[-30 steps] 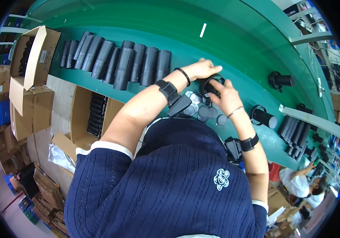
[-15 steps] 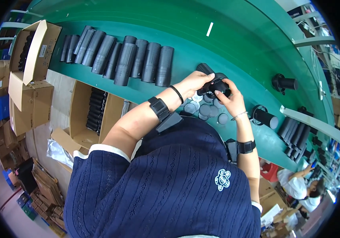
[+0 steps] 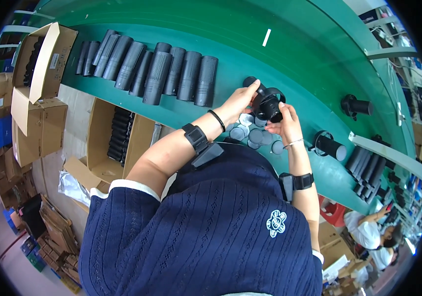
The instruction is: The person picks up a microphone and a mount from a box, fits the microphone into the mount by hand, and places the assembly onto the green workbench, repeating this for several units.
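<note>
Over the bench, my left hand (image 3: pixel 241 102) grips a black cylindrical part with a ring (image 3: pixel 269 105) around its front end. My right hand (image 3: pixel 288 124) is closed against the right side of that part, with a fingertip on its rim. The part's near end is tilted toward me, and my left fingers hide some of its body. Just below both hands, several round grey discs (image 3: pixel 256 136) lie on the green bench, some overlapping.
Several ribbed black tubes (image 3: pixel 157 79) lie side by side at the left of the green bench (image 3: pixel 230 61). Ringed black parts (image 3: pixel 328 146) and more tubes (image 3: pixel 365 165) are at right. An open carton (image 3: pixel 92 143) of black parts stands below the left edge. A co-worker (image 3: pixel 366 229) is far right.
The black part has tilted, so its ring and round end show more. My right fingers have shifted lower along its side, and my left hand has moved slightly up.
</note>
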A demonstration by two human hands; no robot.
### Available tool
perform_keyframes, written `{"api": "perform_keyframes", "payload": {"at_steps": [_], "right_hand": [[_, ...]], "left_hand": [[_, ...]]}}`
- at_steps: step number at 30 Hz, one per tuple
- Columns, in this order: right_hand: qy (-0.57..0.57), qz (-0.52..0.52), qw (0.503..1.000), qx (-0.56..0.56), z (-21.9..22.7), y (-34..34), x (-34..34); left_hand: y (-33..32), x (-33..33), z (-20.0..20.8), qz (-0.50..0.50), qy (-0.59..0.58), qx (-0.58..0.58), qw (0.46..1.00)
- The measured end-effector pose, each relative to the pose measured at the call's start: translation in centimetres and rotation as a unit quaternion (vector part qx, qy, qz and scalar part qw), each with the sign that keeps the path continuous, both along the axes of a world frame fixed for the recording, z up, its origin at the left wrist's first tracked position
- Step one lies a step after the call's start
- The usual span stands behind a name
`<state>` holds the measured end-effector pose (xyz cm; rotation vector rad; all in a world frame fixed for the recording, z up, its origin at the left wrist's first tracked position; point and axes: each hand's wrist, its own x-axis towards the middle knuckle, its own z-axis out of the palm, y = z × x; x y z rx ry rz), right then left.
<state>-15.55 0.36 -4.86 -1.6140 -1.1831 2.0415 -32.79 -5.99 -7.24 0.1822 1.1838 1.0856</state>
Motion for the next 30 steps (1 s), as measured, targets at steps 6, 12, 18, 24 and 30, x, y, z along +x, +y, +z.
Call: {"api": "perform_keyframes", "payload": {"at_steps": [6, 12, 18, 24, 30], "right_hand": [[0.037, -0.012, 0.997, -0.061, -1.2, -0.2, 0.3], [-0.115, 0.09, 0.973, 0.182, -2.0, -0.1, 1.1], [-0.144, 0.221, 0.812, 0.52, 0.9, -0.4, -0.5], [-0.021, 0.024, 0.962, 0.273, -1.4, 0.0, 0.6], [0.032, -0.049, 0.984, 0.17, -1.3, -0.4, -0.1]], "left_hand": [[0.0, 0.3, -2.0, -0.031, 0.022, 0.036, 0.999], [1.1, 0.6, -1.3, -0.045, 0.036, 0.003, 0.998], [2.9, -0.9, -2.0, -0.074, 0.04, -0.003, 0.996], [2.4, -0.7, -0.9, -0.042, 0.109, 0.005, 0.993], [1.1, -0.4, -0.5, -0.078, 0.065, -0.054, 0.993]]}}
